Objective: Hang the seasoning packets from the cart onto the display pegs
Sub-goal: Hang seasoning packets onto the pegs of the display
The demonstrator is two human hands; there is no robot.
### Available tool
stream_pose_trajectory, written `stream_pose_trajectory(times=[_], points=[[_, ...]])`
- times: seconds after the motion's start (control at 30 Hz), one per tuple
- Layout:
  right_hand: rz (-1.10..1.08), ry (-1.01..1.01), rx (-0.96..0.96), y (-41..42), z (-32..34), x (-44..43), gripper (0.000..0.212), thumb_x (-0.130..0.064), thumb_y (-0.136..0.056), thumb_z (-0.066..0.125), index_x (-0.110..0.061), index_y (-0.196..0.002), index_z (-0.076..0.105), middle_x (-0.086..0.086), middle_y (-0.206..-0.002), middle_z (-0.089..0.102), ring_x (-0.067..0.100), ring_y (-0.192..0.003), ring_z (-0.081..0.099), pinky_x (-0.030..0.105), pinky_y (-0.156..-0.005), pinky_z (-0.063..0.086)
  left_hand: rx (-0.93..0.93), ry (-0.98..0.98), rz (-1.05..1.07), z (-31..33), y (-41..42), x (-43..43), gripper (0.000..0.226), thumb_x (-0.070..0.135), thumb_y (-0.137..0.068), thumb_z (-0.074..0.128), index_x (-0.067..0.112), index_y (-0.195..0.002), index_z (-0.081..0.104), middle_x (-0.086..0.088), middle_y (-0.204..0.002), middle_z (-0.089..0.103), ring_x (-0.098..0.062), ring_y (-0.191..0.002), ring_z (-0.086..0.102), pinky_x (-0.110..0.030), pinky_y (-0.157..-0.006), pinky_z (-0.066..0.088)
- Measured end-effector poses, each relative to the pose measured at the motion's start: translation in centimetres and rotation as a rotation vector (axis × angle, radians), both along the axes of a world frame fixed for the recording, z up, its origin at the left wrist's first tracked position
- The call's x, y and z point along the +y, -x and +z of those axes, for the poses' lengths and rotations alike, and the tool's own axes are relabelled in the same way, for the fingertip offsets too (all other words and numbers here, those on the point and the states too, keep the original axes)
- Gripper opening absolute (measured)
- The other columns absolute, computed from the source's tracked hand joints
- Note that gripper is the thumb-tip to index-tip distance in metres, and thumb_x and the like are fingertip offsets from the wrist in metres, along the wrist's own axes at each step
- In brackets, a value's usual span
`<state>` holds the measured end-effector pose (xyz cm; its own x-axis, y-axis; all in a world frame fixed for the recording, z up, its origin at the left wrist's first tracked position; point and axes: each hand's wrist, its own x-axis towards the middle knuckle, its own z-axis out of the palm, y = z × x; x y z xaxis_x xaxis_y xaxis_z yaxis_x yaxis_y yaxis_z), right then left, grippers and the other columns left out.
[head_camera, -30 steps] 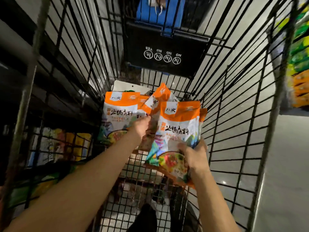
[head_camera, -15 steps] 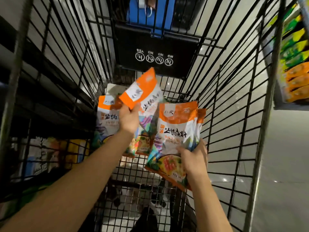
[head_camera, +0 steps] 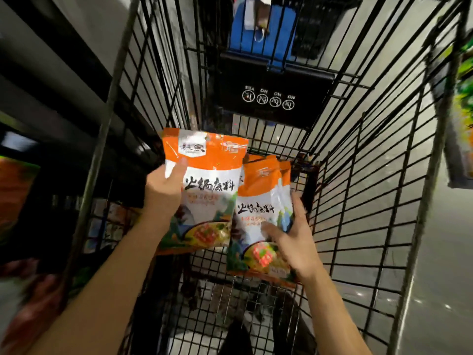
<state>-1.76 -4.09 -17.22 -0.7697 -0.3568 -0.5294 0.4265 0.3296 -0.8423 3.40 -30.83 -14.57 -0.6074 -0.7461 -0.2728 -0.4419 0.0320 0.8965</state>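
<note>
Inside the black wire cart (head_camera: 363,201) I hold orange-and-white seasoning packets in both hands. My left hand (head_camera: 163,190) grips one seasoning packet (head_camera: 207,180) by its left edge, thumb on its front, lifted upright above the cart floor. My right hand (head_camera: 291,239) grips a small stack of seasoning packets (head_camera: 261,201) from the lower right; the left packet overlaps the stack's left edge. The display pegs are not in view.
The cart's black child-seat flap (head_camera: 271,98) with white warning icons closes the far end, a blue bag (head_camera: 263,34) behind it. Shelves with coloured packets run along the left (head_camera: 18,196) and hang at the right edge (head_camera: 460,119). Grey floor lies to the right.
My left hand has raised one packet off the cart floor and brought it upright next to the stack in my right hand. The camera has tilted and moved closer.
</note>
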Motion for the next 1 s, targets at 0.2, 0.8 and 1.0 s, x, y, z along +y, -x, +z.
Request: stream_pose_trajectory(times=[0.2,0.8,1.0], points=[[0.081,0.058,-0.039,-0.9,0.4,-0.2,0.086,-0.007,-0.092,0.072,-0.039,-0.158,0.028,-0.006,-0.143,0.063,0.02,-0.131,0.061,0.057,-0.109,0.047,-0.186,-0.243,-0.062,-1.7,0.0,-0.1,0.038,0.043,-0.101,0.059,0.017,-0.072,0.054,0.011,-0.06,0.055,-0.009,-0.063,0.054,-0.024,-0.059,0.042],[0.132,0.088,-0.05,-3.6,0.1,-1.7,0.087,-0.076,-0.082,0.068,-0.068,-0.151,0.015,-0.021,-0.161,0.037,0.009,-0.145,0.044,0.049,-0.119,0.039,-0.231,-0.185,0.019,-6.3,-2.8,9.5,0.023,0.041,-0.107,0.044,0.026,-0.121,0.053,0.011,-0.104,0.059,-0.017,-0.102,0.055,-0.034,-0.087,0.044],[0.155,0.235,-0.125,-3.6,0.8,-1.8,0.093,-0.006,-0.09,0.077,-0.038,-0.158,0.023,0.002,-0.138,0.066,0.027,-0.124,0.066,0.054,-0.104,0.052,-0.341,-0.01,0.052,-6.4,-2.5,10.4,0.031,0.048,-0.106,0.043,0.019,-0.114,0.051,-0.002,-0.098,0.063,-0.028,-0.091,0.061,-0.04,-0.075,0.049]])
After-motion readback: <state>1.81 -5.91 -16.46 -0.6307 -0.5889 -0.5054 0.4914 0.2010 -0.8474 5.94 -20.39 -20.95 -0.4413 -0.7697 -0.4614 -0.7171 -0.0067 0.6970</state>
